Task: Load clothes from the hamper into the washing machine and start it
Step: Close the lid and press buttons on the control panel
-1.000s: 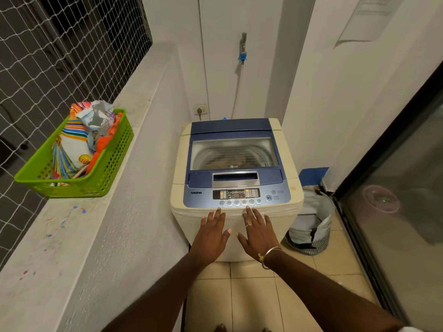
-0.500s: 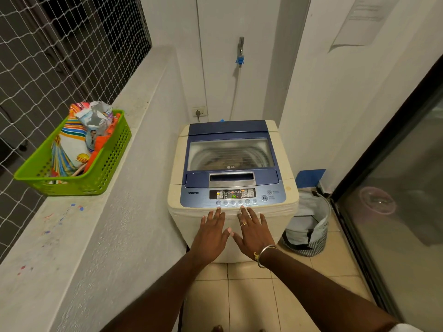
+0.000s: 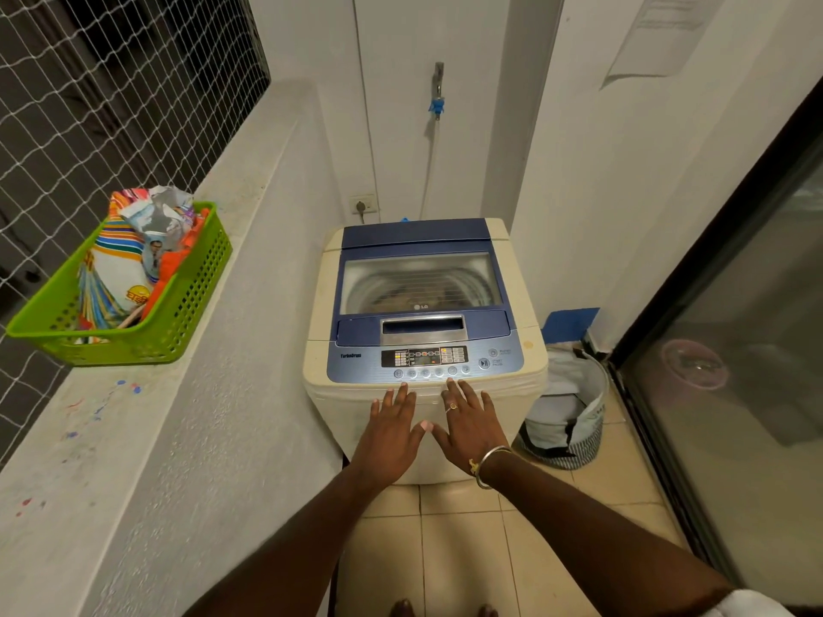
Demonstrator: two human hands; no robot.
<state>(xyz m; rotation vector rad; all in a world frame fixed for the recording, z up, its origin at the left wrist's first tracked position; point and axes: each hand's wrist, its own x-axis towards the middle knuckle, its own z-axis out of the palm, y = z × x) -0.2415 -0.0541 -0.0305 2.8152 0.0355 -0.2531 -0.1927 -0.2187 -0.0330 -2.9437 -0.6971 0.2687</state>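
Both hands, left [image 3: 392, 431] and right [image 3: 471, 427], are held flat with fingers spread at the front edge of the lid-closed cream-and-blue top-loading washing machine [image 3: 423, 305]; the grey fabric hamper [image 3: 568, 416] is seen right of it.

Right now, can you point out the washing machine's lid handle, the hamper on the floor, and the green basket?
Lid handle [image 3: 422, 326]: head view, on the silver recessed grip.
Hamper [image 3: 574, 452]: head view, on its striped lower wall.
Green basket [image 3: 196, 287]: head view, on its perforated right side wall.
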